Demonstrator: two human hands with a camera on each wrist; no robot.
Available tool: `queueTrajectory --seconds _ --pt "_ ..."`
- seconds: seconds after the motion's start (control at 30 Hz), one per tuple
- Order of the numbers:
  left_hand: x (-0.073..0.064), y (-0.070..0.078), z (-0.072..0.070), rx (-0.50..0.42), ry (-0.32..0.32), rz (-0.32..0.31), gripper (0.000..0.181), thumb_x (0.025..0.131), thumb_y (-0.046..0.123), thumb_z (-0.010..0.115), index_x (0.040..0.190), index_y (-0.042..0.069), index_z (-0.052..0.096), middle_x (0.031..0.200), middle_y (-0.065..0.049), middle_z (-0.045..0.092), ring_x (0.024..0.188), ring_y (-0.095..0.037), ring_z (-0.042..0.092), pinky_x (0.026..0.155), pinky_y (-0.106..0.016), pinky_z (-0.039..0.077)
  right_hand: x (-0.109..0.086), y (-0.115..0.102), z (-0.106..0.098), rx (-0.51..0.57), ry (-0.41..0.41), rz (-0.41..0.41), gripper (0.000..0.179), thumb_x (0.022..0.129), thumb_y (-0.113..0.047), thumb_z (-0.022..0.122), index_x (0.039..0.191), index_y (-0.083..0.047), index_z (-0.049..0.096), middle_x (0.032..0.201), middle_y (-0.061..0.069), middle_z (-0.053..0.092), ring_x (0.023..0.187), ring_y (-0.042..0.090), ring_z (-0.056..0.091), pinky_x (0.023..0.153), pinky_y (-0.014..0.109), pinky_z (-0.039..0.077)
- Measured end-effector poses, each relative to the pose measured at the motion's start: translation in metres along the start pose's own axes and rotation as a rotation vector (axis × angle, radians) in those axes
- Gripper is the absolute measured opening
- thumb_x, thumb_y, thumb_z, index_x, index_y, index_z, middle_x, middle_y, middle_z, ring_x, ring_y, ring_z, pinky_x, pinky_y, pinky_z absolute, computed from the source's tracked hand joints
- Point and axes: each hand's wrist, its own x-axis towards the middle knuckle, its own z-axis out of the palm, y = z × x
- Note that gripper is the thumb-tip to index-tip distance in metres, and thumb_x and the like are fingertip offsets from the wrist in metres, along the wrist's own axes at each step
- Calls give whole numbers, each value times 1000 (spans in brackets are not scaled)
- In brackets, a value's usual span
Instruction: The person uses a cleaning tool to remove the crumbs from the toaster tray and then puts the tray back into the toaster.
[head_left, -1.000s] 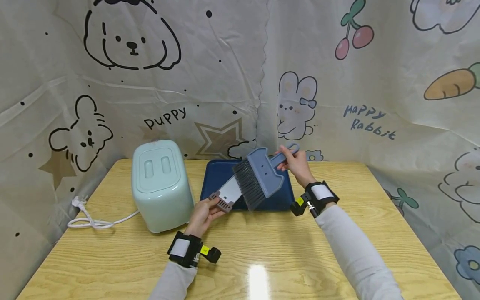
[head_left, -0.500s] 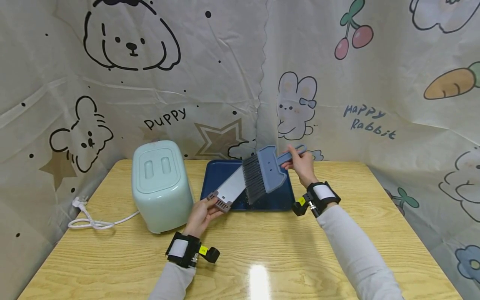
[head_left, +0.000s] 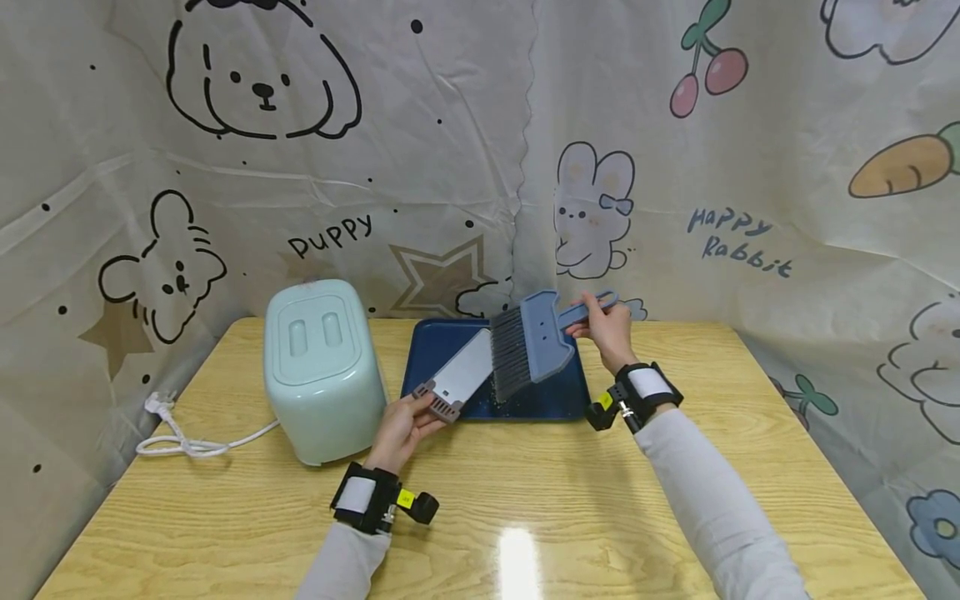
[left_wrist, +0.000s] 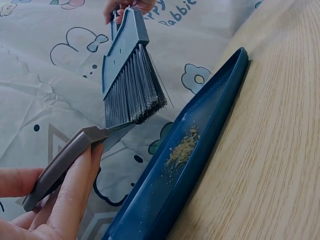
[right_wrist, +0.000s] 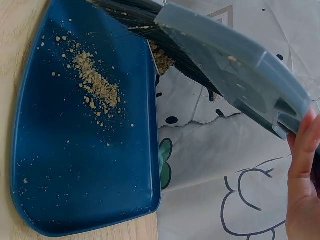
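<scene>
My left hand (head_left: pixel 399 432) pinches the brown slotted end of a toaster crumb tray (head_left: pixel 465 368), a flat silver-white plate, held tilted above the blue tray. By its handle, my right hand (head_left: pixel 611 332) grips a blue hand brush (head_left: pixel 543 335). The brush's dark bristles (left_wrist: pixel 131 92) overlap the crumb tray's far end; whether they touch it, I cannot tell. Below, a heap of tan crumbs (right_wrist: pixel 97 87) lies in the blue tray (right_wrist: pixel 90 180), with specks scattered around it. In the right wrist view, more crumbs (right_wrist: pixel 161 59) show on the crumb tray beside the bristles.
A mint-green toaster (head_left: pixel 322 375) stands left of the blue tray, its lid on top. Its white cord (head_left: pixel 191 448) lies looped on the wooden table (head_left: pixel 637 517). A printed cloth (head_left: pixel 465 150) hangs behind the table's back edge.
The brush has shifted right and slightly up along the crumb tray, so more of the plate shows. The left hand has barely moved.
</scene>
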Motion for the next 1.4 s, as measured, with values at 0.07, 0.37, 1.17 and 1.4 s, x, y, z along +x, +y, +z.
queueTrajectory --seconds 0.07,0.37,1.17,1.4 --pt "0 0 0 6 -2 1 38 93 3 40 129 -9 37 107 -19 58 80 -13 62 69 -27 52 -3 -4 0 -9 -5 12 38 94 -23 46 101 11 60 53 7 61 45 12 59 46 23 51" --pt "1 1 0 11 -4 -7 37 94 4 39 129 -8 38 106 -16 59 80 -12 63 69 -27 52 50 61 -19 54 -34 8 37 90 -31 52 97 4 65 61 15 64 50 22 62 45 28 51" --pt "1 -1 0 -3 -9 -7 38 93 3 40 129 -9 38 106 -18 58 81 -13 62 71 -28 52 31 44 -24 79 -55 -43 36 89 -30 53 94 4 65 61 13 64 50 19 63 47 26 52" --pt "2 -1 -2 -15 -9 -9 39 93 4 40 130 -10 36 106 -18 58 81 -13 62 72 -28 52 18 27 -23 25 -33 -58 39 90 -30 51 97 7 62 65 14 65 52 18 63 50 26 52"
